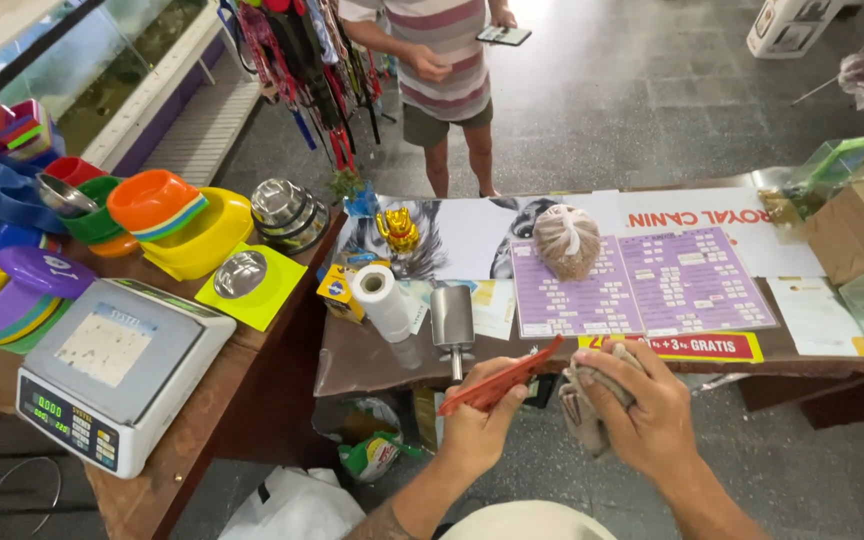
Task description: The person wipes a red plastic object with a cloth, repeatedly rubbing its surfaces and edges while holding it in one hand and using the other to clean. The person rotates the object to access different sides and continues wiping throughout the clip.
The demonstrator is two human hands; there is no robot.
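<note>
My left hand (pixel 479 425) pinches a flat red tool (pixel 500 378), maybe a cutter, above the near table (pixel 372 362) edge; my right hand (pixel 642 415) fingers close around a grey cloth (pixel 580 412) beside it.

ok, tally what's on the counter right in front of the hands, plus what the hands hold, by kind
Metal scoop: 1
Paper roll: 1
Tied bag of pellets: 1
Purple sheets: 2
Red flat tool, in left hand: 1
Grey cloth, in right hand: 1
Total: 7
</note>
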